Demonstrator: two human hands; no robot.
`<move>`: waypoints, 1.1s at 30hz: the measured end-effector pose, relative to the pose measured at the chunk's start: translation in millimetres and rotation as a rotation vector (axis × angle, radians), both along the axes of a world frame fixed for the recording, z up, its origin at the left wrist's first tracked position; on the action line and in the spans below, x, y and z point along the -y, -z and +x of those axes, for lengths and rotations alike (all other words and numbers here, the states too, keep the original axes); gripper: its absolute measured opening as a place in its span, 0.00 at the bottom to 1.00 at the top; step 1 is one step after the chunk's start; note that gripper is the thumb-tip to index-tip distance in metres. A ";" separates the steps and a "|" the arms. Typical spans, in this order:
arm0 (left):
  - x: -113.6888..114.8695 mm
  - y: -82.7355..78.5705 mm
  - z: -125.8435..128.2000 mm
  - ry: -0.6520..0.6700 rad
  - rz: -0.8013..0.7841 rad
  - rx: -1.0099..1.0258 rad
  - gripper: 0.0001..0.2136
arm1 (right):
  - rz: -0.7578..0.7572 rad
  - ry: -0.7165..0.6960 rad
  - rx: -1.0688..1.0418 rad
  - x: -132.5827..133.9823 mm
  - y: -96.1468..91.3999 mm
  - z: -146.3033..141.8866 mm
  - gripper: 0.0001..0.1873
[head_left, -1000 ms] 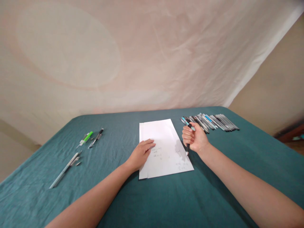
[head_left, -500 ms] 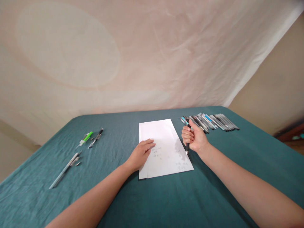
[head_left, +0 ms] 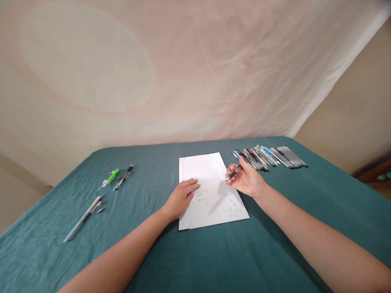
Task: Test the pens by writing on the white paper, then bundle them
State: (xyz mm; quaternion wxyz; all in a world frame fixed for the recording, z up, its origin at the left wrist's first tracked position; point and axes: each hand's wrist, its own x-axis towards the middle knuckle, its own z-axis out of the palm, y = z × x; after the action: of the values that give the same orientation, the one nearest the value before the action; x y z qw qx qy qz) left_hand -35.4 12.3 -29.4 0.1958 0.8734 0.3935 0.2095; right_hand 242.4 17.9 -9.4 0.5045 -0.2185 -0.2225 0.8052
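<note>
White paper point(head_left: 201, 169) lies on the cloth in front of me, with small handwriting on its lower half; a slightly offset edge at the bottom left suggests more than one sheet. My left hand point(head_left: 182, 197) rests flat on the paper's left side, fingers stretched out. Above the right edge of the paper, my right hand point(head_left: 247, 178) is closed around a black pen point(head_left: 233, 174). The pen is tilted, its tip pointing down and left, and its shadow falls on the sheet. Part of the pen is hidden by the fingers.
A row of several pens point(head_left: 275, 157) lies beyond my right hand. On the left are a bright green pen point(head_left: 113, 175), a dark pen point(head_left: 124, 178) and a long grey pen point(head_left: 82, 219) with small parts beside it. Green cloth point(head_left: 195, 260) covers the table; a pale sheet point(head_left: 195, 73) hangs behind.
My right hand has turned and shifted slightly left, so the pen went from near upright to slanting over the paper. The grip has loosened from a fist. My left hand stays put.
</note>
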 end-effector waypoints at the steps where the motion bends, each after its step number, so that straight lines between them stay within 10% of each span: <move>1: -0.2 0.5 -0.1 0.000 0.002 0.002 0.18 | 0.020 -0.029 0.020 0.7 0.2 -0.9 0.23; 33: -1.3 3.1 0.4 0.011 0.029 -0.014 0.19 | 0.379 0.027 0.439 24.7 -7.4 -24.9 0.12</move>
State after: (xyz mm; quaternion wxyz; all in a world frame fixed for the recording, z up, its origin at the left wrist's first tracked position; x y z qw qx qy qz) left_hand -35.0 13.6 -32.6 0.1816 0.8797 0.3871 0.2082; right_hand 217.6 -6.8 -2.1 0.4866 -0.2923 -0.4697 0.6761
